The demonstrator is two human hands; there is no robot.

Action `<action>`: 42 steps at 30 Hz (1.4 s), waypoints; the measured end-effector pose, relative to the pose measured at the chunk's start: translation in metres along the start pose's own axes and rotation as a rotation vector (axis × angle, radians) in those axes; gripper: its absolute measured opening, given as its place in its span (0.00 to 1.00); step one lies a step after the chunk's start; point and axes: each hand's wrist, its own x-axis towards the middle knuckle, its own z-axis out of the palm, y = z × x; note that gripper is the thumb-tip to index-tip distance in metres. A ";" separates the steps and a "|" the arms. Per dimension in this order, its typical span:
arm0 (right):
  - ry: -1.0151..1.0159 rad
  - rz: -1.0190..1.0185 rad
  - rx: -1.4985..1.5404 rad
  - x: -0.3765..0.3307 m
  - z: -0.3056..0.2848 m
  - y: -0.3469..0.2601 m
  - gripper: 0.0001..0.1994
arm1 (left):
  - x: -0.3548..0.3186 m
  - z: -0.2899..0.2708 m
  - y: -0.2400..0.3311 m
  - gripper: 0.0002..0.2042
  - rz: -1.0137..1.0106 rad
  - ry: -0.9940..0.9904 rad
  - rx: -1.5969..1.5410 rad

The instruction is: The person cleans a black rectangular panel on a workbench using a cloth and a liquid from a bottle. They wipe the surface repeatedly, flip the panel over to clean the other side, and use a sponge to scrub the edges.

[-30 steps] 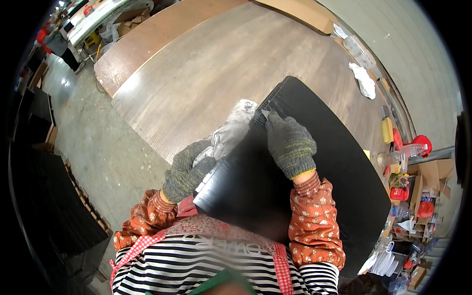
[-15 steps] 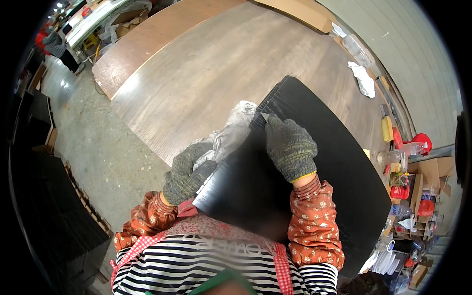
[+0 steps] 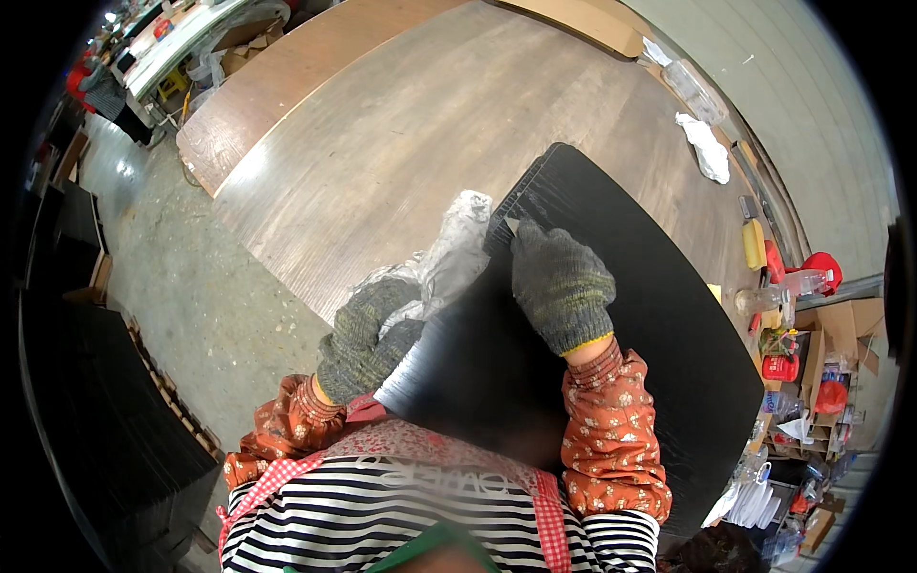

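Observation:
A black board (image 3: 659, 334) with a faint grain lies at an angle on the wood-look table in front of me. My right hand (image 3: 562, 285), in a grey knitted glove with a yellow hem, rests over the board near its left edge. Its fingers are closed on a small, pale, flat piece (image 3: 513, 226) with a pointed corner; its kind is unclear. My left hand (image 3: 368, 334), gloved alike, is at the board's near left edge, its fingers curled round a crumpled white cloth (image 3: 457, 250). The cloth stretches along that edge, towards the far corner.
The wood-look table (image 3: 382, 143) extends beyond the board. Along its right side are a white rag (image 3: 705, 148), a yellow sponge-like block (image 3: 754, 245), clear bottles and a cardboard box (image 3: 841, 329). Dark stacked panels (image 3: 115, 401) stand at left. A person (image 3: 115, 100) is far left.
Both hands keep nearly the same places and grips. The view has shifted very slightly, and the cloth and right hand appear a few pixels further left.

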 end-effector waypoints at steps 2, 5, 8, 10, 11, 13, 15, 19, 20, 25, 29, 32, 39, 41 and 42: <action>-0.035 0.005 -0.008 0.000 -0.002 -0.003 0.11 | 0.003 -0.004 0.005 0.17 0.004 -0.020 -0.016; -0.049 0.020 -0.015 -0.001 -0.003 -0.003 0.11 | 0.010 -0.008 0.006 0.16 0.039 -0.037 -0.007; -0.033 0.024 0.004 0.005 0.004 0.003 0.11 | 0.014 -0.001 0.000 0.15 0.077 -0.025 0.002; -0.056 0.046 -0.026 0.012 0.005 0.008 0.11 | 0.021 0.005 -0.004 0.17 0.068 -0.051 0.012; -0.011 0.002 0.011 0.018 0.010 0.014 0.11 | 0.027 0.006 -0.006 0.18 0.044 -0.087 0.016; 0.084 -0.093 0.089 0.032 0.022 0.027 0.11 | 0.037 0.013 -0.005 0.22 -0.024 -0.074 -0.041; 0.066 -0.103 0.102 0.041 0.020 0.027 0.10 | 0.045 0.018 0.002 0.26 -0.108 0.023 -0.168; 0.273 -0.331 0.078 0.039 0.018 0.017 0.08 | 0.058 0.002 0.001 0.33 -0.393 -0.186 -0.313; 0.271 -0.276 0.092 0.025 0.015 0.017 0.08 | 0.031 0.014 -0.018 0.30 -0.143 -0.152 0.163; 0.155 -0.063 -0.053 0.001 0.014 0.022 0.13 | 0.053 0.037 -0.011 0.25 0.056 -0.074 -0.204; 0.112 0.061 -0.092 -0.001 0.019 0.019 0.14 | 0.055 0.034 -0.015 0.26 -0.111 -0.336 -0.256; 0.089 0.060 -0.087 -0.006 0.018 0.029 0.15 | 0.077 0.016 0.007 0.26 -0.163 -0.459 -0.048; 0.023 0.136 0.032 -0.002 0.012 0.074 0.14 | 0.103 0.073 0.037 0.24 0.392 -0.216 0.465; 0.280 0.122 0.116 -0.006 0.019 0.092 0.16 | 0.107 0.069 0.057 0.22 0.367 -0.244 0.653; 0.414 0.088 0.168 -0.002 0.030 0.107 0.16 | 0.115 0.074 0.059 0.21 0.311 -0.261 0.679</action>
